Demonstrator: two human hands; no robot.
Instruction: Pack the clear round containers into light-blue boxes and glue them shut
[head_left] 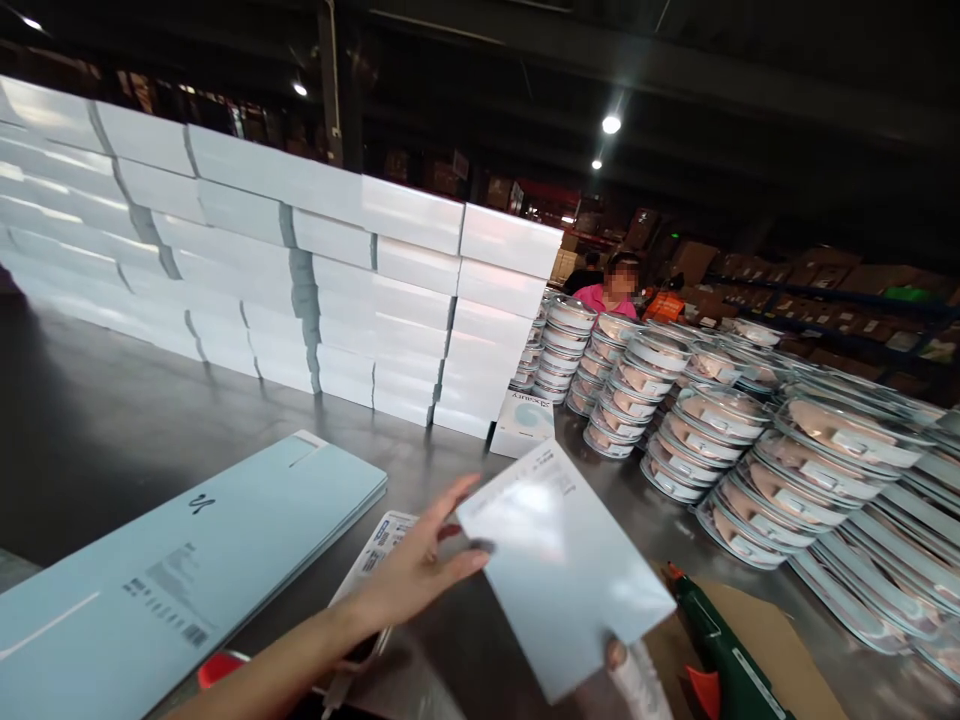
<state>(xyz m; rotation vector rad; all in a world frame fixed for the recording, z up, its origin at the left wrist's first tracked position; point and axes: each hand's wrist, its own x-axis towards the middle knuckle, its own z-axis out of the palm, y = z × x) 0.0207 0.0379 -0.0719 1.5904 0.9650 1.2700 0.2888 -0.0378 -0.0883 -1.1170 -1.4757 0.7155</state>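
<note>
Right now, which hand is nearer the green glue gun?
Right. The right hand holds the pale blue box at its lower edge, just left of the glue gun; the left hand touches the box's far-left edge.

- right hand [626,672] is mostly behind the pale blue box [559,565], only a fingertip shows
- print on the flat sleeves [150,575] is way too small to read
- glue gun [724,655] runs off the bottom edge
</note>
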